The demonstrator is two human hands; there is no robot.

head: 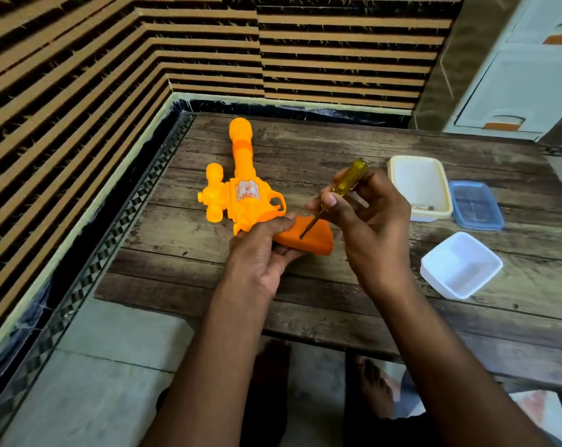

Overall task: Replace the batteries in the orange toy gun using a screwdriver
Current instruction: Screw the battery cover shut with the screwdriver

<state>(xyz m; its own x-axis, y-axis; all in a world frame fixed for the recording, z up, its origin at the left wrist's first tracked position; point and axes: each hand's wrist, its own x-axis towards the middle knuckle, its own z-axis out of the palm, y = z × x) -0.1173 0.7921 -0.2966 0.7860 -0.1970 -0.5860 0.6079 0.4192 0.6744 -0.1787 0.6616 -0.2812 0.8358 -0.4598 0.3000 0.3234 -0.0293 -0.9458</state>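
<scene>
Striped brown-and-black wall panels closed off the corner behind a dark wooden plank table (386, 304). On the table lay the orange toy gun (241, 188), its barrel pointing away toward the wall and its grip turned toward the person. The left hand (260, 253) held the gun by the grip, fingers curled under it and the thumb laid across its top. The right hand (363, 217) pinched a screwdriver (337, 191) with a clear yellow handle, thumb and fingers wrapped round the handle's lower end. The shaft slanted down to the left, and its tip met the upper face of the grip, just beside the left thumb.

To the right of the hands stood a cream rectangular container (447, 188) with a few small items at its bottom, too small to tell what they were. A blue see-through lid (476, 204) lay just beside it on its right. Nearer the person sat a white square tub (460, 266). A white drawer unit (515, 75) with orange handles stood beyond the table's far right corner. Below the table edge, bare feet (373, 385) rested on the floor.
</scene>
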